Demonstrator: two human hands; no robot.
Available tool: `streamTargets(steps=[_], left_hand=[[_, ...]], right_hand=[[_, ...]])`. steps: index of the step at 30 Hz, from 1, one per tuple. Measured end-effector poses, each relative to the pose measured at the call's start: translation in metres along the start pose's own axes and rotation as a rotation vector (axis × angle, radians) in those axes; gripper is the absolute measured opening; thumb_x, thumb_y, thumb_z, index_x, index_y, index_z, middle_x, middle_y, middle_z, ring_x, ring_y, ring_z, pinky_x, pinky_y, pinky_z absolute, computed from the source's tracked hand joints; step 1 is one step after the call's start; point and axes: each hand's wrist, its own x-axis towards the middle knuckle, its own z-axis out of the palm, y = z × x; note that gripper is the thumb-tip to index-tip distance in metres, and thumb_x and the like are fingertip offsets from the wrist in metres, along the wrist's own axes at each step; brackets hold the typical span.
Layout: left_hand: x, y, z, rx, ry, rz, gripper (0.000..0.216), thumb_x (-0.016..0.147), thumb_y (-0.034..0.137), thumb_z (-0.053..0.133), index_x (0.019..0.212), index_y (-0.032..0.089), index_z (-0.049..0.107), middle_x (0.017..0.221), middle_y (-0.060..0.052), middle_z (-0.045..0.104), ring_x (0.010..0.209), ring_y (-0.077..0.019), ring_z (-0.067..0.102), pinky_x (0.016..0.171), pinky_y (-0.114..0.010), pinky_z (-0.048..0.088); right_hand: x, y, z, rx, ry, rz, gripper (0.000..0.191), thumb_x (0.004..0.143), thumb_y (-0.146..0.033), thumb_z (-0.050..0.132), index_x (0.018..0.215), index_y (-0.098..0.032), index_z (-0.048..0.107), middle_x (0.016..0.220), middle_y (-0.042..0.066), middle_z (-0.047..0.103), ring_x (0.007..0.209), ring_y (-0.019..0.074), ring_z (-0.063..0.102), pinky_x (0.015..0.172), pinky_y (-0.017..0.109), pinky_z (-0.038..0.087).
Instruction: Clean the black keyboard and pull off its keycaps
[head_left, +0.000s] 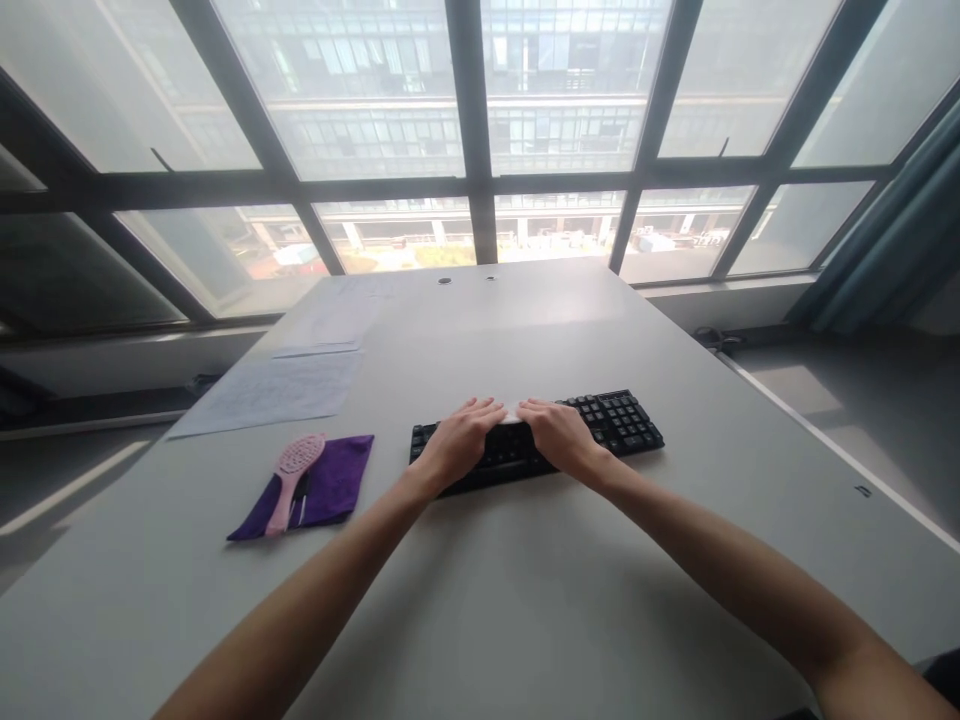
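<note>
A black keyboard [622, 420] lies slightly slanted on the white table. Over its left part is my left hand [461, 440], back up, with the fingers bent together. My right hand [559, 435] is above the keyboard's middle, its fingers closed and pointing toward the left hand. Between both sets of fingertips shows a small white piece [512, 412], perhaps a cloth or tissue, gripped from both sides. Most of it is hidden by the fingers. The hands cover many of the keys.
To the left, a pink hairbrush [300, 458] and a thin tool rest on a purple cloth [341, 480]. Behind them, paper sheets [270, 390] lie along the table's left edge. Large windows stand beyond the white table [540, 340]. A blue-grey curtain [870, 250] hangs at right.
</note>
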Motion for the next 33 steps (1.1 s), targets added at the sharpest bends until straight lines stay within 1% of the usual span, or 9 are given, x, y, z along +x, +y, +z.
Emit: streamTargets(steps=[3,6,10,13,16,19,23,27,33], left_hand=[[-0.021,0.007,0.005,-0.066,-0.024,0.076,0.055,0.091,0.001,0.037,0.136,0.021,0.060,0.142,-0.006,0.060,0.138,-0.0196,0.050,0.118,-0.044,0.039],[-0.045,0.022,0.006,-0.095,-0.044,0.139,0.061,0.088,-0.004,0.036,0.141,0.020,0.054,0.147,-0.006,0.055,0.143,-0.0184,0.043,0.119,-0.043,0.038],[-0.067,0.038,-0.002,-0.090,-0.107,0.207,0.065,0.088,-0.006,0.034,0.145,0.022,0.050,0.151,-0.006,0.050,0.144,-0.0170,0.040,0.121,-0.043,0.035],[-0.069,0.032,-0.014,-0.057,-0.080,0.195,0.063,0.090,-0.004,0.033,0.144,0.022,0.052,0.150,-0.005,0.052,0.144,-0.0170,0.041,0.121,-0.043,0.035],[-0.062,0.007,-0.027,0.012,0.009,0.103,0.058,0.091,-0.002,0.033,0.140,0.018,0.056,0.147,-0.007,0.054,0.143,-0.0182,0.043,0.121,-0.043,0.035],[-0.058,-0.026,-0.035,0.057,0.069,-0.003,0.053,0.092,0.002,0.034,0.138,0.015,0.058,0.146,-0.009,0.056,0.142,-0.0197,0.045,0.120,-0.043,0.036],[-0.069,-0.060,-0.033,0.013,0.017,-0.090,0.046,0.095,0.013,0.039,0.136,0.016,0.061,0.142,-0.009,0.059,0.139,-0.0204,0.048,0.118,-0.041,0.039],[-0.090,-0.068,-0.025,-0.096,-0.010,-0.130,0.049,0.093,0.011,0.037,0.135,0.016,0.061,0.142,-0.007,0.059,0.138,-0.0185,0.050,0.117,-0.040,0.041],[-0.119,-0.047,-0.022,-0.154,0.033,-0.091,0.056,0.091,0.002,0.032,0.137,0.016,0.059,0.147,-0.007,0.053,0.140,-0.0184,0.046,0.118,-0.042,0.040]], right_hand=[[-0.020,-0.007,0.005,0.038,-0.007,-0.062,0.035,0.093,-0.003,0.046,0.113,-0.019,0.071,0.129,0.009,0.069,0.122,0.0201,0.063,0.102,0.031,0.050],[-0.052,-0.017,0.006,0.050,0.019,-0.116,0.040,0.090,0.000,0.045,0.118,-0.015,0.070,0.130,0.012,0.068,0.124,0.0219,0.062,0.106,0.034,0.049],[-0.074,-0.032,-0.001,0.054,0.009,-0.142,0.046,0.087,0.004,0.045,0.121,-0.015,0.069,0.126,0.012,0.070,0.120,0.0231,0.065,0.104,0.037,0.051],[-0.060,-0.040,-0.007,0.033,0.031,-0.152,0.042,0.089,0.002,0.045,0.119,-0.015,0.070,0.124,0.013,0.071,0.119,0.0239,0.065,0.105,0.037,0.050],[-0.026,-0.046,-0.005,0.012,0.084,-0.154,0.039,0.093,-0.002,0.045,0.123,-0.013,0.067,0.129,0.014,0.068,0.124,0.0247,0.061,0.108,0.036,0.047],[0.012,-0.054,0.011,0.012,0.080,-0.140,0.037,0.095,-0.004,0.045,0.121,-0.015,0.068,0.130,0.011,0.068,0.124,0.0239,0.061,0.108,0.035,0.047],[0.042,-0.068,0.039,0.021,0.002,-0.116,0.036,0.094,-0.003,0.045,0.117,-0.016,0.069,0.123,0.011,0.071,0.119,0.0230,0.064,0.101,0.032,0.050],[0.040,-0.085,0.051,0.027,0.004,-0.155,0.035,0.094,-0.003,0.044,0.116,-0.011,0.070,0.122,0.015,0.071,0.119,0.0242,0.063,0.104,0.034,0.049],[0.010,-0.101,0.043,-0.005,0.009,-0.246,0.035,0.094,-0.003,0.045,0.121,-0.007,0.067,0.127,0.017,0.068,0.118,0.0249,0.063,0.106,0.036,0.047]])
